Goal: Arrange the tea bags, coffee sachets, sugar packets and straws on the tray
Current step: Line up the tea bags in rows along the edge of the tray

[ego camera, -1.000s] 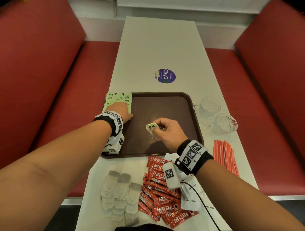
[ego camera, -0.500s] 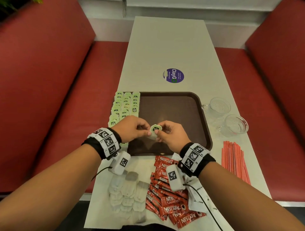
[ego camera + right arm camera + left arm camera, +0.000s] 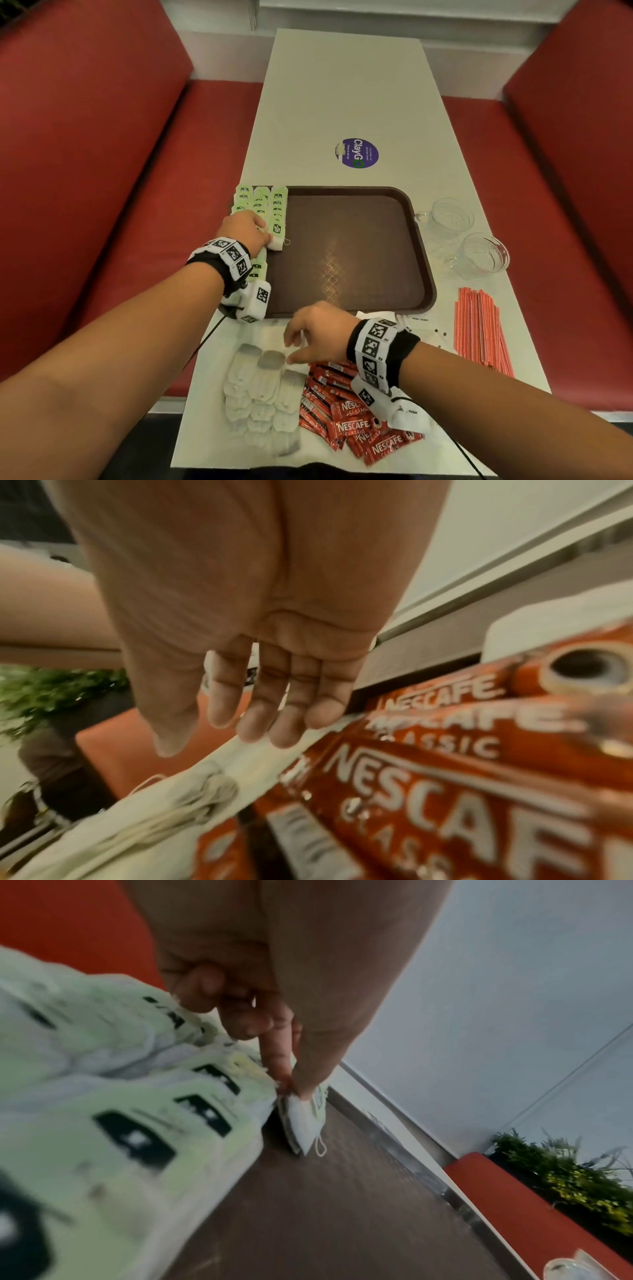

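Both hands have parted since half a second ago, when they met over the tray's near middle. Now the left hand (image 3: 245,226) pinches a white paper tea bag with a green tag (image 3: 276,240) at the left edge of the brown plastic tray (image 3: 359,253), beside the rows of green-tagged tea bags (image 3: 260,202). Open-fingered, the right hand (image 3: 317,334) hovers over the white tea bags (image 3: 263,387) and red Nescafe coffee sachets (image 3: 356,425) on the near table (image 3: 342,85).

Green-tagged tea bag rows (image 3: 113,1096) smeared with blur, lowest coffee sachets (image 3: 445,818) blurred and cropped by the edge.
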Motion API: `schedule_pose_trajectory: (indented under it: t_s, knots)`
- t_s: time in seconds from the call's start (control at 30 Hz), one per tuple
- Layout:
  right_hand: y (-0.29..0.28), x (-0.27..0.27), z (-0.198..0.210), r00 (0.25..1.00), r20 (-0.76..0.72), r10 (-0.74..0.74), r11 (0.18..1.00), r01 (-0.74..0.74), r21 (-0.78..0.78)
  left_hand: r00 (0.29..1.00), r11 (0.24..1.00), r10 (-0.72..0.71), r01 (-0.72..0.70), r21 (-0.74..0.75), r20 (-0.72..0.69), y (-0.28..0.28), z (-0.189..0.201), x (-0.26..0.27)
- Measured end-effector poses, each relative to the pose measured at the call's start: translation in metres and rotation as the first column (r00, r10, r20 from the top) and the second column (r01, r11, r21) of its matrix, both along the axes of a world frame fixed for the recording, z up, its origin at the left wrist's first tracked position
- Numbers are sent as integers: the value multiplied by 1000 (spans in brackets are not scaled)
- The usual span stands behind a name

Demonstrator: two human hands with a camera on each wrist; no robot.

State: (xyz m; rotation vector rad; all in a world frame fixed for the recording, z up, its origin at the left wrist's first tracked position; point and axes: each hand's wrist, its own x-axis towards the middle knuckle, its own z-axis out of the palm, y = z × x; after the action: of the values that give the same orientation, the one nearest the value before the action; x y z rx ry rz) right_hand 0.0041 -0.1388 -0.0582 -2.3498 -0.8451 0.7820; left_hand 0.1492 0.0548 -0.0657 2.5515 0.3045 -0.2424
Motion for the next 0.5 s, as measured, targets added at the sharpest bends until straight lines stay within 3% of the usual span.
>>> schedule_pose_trajectory:
  t_s: [0.23,0.37,0.5]
  knots:
    - [29,-21,-3,961,42,274,950,-264,-168,999,994,-38,40,106,-13,-10,-1,2]
    - [34,-25,-8,932,86,352,916,-323,-239,993,984,-114,112,142,7,-20,-3,6]
    - [37,-24,-9,915,101,390,892,-348,-287,982,953,-178,189,235,-69,-28,-5,11]
